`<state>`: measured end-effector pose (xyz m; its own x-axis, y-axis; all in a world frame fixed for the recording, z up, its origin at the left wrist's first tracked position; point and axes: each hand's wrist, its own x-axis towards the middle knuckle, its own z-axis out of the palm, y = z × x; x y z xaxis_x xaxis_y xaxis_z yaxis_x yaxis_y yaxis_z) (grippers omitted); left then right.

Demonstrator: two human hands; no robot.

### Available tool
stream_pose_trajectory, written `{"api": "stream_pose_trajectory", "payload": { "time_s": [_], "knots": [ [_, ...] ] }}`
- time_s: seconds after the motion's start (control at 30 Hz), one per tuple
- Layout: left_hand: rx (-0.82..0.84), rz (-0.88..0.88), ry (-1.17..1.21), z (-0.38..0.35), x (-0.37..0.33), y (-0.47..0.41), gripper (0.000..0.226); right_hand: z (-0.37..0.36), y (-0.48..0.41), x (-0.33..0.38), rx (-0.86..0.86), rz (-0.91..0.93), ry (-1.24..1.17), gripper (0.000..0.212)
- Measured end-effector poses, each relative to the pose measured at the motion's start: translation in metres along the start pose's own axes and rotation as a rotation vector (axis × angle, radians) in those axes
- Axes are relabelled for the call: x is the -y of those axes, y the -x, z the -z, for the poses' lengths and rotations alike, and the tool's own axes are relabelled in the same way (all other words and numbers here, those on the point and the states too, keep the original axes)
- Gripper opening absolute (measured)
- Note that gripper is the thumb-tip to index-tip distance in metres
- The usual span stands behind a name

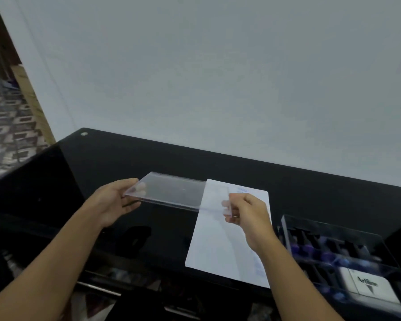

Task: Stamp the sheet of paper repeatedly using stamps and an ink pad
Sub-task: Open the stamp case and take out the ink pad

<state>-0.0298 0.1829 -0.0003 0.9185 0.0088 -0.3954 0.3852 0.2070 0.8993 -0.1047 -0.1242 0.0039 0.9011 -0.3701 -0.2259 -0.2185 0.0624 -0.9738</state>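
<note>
Head view. L hand [116,202] grips L end of clear lid [174,191]: thumb on top, fingers curled under, tips seen thru the plastic, so clamped on lid. R hand [248,214] pinches R end: thumb and fingers closed on the edge, also clamped on lid. Lid held approx level above black bench [102,163], R end over top-L corner of paper [225,246]. Paper flat on bench, centre-R, long side running away from viewer. Faint blue marks along its R edge and near top, too blurred to read. Just R of paper, clear box [285,230] on bench, top open, split into compartments. Purple-tipped stamps [308,249] in far compartments, blurred, no. unclear. White ink pad [368,286] in near part of box, dark print on top. Behind bench, plain pale wall [218,77]. Far L, patterned floor [7,126].
</note>
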Motion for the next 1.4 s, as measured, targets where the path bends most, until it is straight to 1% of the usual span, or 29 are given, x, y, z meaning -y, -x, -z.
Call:
{"api": "stream_pose_trajectory", "payload": {
  "time_s": [0.03, 0.1, 0.17, 0.2, 0.27, 0.33, 0.4, 0.5, 0.57, 0.63, 0.7, 0.8, 0.87, 0.9, 1.03, 1.1, 1.17, 1.27, 1.37, 1.4],
  "knots": [
    [-0.031, -0.006, -0.068, 0.001, 0.001, -0.008, 0.031, -0.006, -0.003, -0.003, 0.004, 0.003, 0.050, 0.008],
    [-0.086, -0.014, -0.147, 0.002, 0.003, -0.023, 0.033, -0.020, -0.012, -0.008, -0.004, -0.014, 0.115, 0.016],
    [-0.134, -0.022, -0.219, 0.003, 0.003, -0.041, 0.025, -0.033, -0.023, -0.012, -0.006, -0.033, 0.173, 0.020],
    [-0.165, -0.036, -0.255, 0.003, 0.003, -0.050, 0.020, -0.040, -0.028, -0.013, 0.002, -0.031, 0.201, 0.017],
    [-0.210, -0.076, -0.315, 0.004, 0.003, -0.066, 0.016, -0.053, -0.040, -0.016, 0.010, -0.016, 0.240, 0.004],
    [-0.259, -0.106, -0.379, 0.007, 0.004, -0.081, 0.015, -0.065, -0.053, -0.020, -0.007, -0.032, 0.246, 0.012],
    [-0.302, -0.124, -0.441, 0.012, 0.004, -0.094, 0.013, -0.077, -0.065, -0.022, -0.011, -0.084, 0.222, 0.015],
    [-0.311, -0.124, -0.473, 0.014, 0.004, -0.108, 0.011, -0.091, -0.078, -0.025, -0.012, -0.174, 0.199, 0.013],
    [-0.329, -0.119, -0.467, 0.010, 0.003, -0.113, 0.013, -0.095, -0.083, -0.025, -0.011, -0.197, 0.210, 0.011],
    [-0.350, -0.111, -0.469, 0.007, 0.002, -0.115, 0.016, -0.097, -0.086, -0.025, -0.016, -0.198, 0.246, 0.009],
    [-0.360, -0.105, -0.494, 0.004, 0.003, -0.116, 0.017, -0.098, -0.088, -0.026, -0.019, -0.199, 0.270, 0.012],
    [-0.366, -0.118, -0.544, -0.001, 0.004, -0.116, 0.012, -0.098, -0.090, -0.028, 0.005, -0.195, 0.306, 0.013],
    [-0.372, -0.115, -0.582, -0.002, 0.006, -0.117, 0.012, -0.099, -0.089, -0.027, 0.032, -0.187, 0.337, 0.006],
    [-0.371, -0.108, -0.602, -0.001, 0.007, -0.117, 0.013, -0.099, -0.087, -0.026, 0.041, -0.181, 0.349, 0.006],
    [-0.353, -0.093, -0.658, 0.005, 0.011, -0.121, 0.022, -0.097, -0.083, -0.024, 0.059, -0.154, 0.379, 0.025],
    [-0.367, -0.114, -0.676, 0.002, 0.011, -0.117, 0.018, -0.097, -0.080, -0.023, 0.071, -0.135, 0.401, 0.030],
    [-0.380, -0.136, -0.703, -0.003, 0.010, -0.110, 0.016, -0.097, -0.078, -0.023, 0.082, -0.113, 0.413, 0.031],
    [-0.372, -0.144, -0.777, -0.007, 0.009, -0.104, 0.012, -0.095, -0.076, -0.022, 0.093, -0.085, 0.411, 0.026],
    [-0.383, -0.173, -0.833, -0.011, 0.005, -0.097, 0.019, -0.089, -0.072, -0.022, 0.091, -0.075, 0.407, 0.012],
    [-0.382, -0.185, -0.836, -0.013, 0.004, -0.095, 0.018, -0.086, -0.071, -0.022, 0.090, -0.075, 0.410, 0.011]
  ]
}}
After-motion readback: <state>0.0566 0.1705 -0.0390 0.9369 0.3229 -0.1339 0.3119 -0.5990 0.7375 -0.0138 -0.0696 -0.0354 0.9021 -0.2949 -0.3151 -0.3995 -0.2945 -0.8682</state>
